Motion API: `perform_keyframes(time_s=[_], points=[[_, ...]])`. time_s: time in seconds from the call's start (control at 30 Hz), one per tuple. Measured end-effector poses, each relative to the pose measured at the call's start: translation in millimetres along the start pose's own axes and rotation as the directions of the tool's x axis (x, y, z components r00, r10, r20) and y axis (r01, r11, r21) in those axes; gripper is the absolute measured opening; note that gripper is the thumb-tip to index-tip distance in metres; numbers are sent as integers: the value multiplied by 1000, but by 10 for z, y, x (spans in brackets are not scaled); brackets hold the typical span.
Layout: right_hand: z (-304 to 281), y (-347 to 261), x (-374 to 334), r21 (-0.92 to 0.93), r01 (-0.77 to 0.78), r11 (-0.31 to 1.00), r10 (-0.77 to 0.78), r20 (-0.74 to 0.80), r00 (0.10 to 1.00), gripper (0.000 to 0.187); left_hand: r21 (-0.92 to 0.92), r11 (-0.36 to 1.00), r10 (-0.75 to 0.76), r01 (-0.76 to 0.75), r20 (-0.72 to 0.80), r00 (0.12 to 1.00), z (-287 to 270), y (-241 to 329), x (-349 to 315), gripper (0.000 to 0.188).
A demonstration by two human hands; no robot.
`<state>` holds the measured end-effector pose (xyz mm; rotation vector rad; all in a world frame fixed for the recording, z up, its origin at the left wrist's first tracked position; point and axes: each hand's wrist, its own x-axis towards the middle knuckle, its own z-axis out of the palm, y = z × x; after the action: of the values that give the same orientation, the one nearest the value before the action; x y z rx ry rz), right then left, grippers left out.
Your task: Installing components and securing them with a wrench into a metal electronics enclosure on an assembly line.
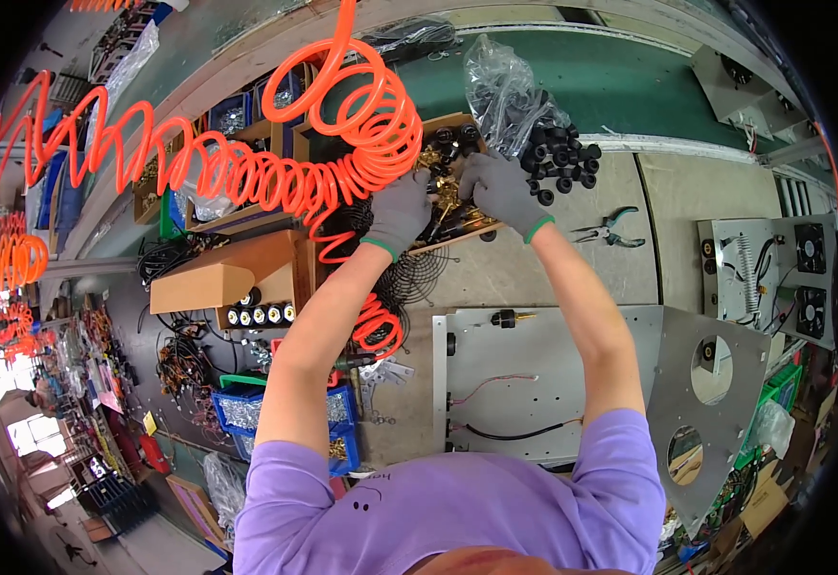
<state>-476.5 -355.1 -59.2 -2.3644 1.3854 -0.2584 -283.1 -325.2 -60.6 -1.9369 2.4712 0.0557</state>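
Left hand [398,213]: gloved, grip curled into the wooden tray [457,233], contents unclear.
Right hand [501,192]: gloved, grip closed among brass fittings [435,158].
Fittings: likely small, hard, weighty; pinch by the body.
Nearby: black caps [564,156], orange coiled hose [342,144].

Single head view, looking steeply down from above, close over the workbench [534,278], fisheye-bent edges

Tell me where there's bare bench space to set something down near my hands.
Bare bench lies between the black caps, the pliers and the metal panel. It is crowded around both hands at the parts tray, under the orange coiled hose.
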Motion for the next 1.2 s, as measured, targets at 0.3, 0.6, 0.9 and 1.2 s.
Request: perform_keyframes(time_s=[0.3, 0.6, 0.9, 1.2], points=[[-29, -134, -71, 43, -44, 998, 50, -170, 984, 30, 25, 1000, 4, -4, 0, 1000, -83, 71, -17, 36], [-50, -122, -79, 37, -92, 995, 96, -148, 984, 33, 59, 997, 58, -53, -82, 995, -47, 44, -16, 36], [-84, -6, -39, 80, -85, 993, 78, 83, 993, 40, 62, 998, 9, -6, -43, 999, -106, 53, 3, 39], [-5, 41, 7, 166, -2, 986, -7, 58, 998, 47, 104, 993, 64, -61, -30, 997, -78, 79, -17, 40]])
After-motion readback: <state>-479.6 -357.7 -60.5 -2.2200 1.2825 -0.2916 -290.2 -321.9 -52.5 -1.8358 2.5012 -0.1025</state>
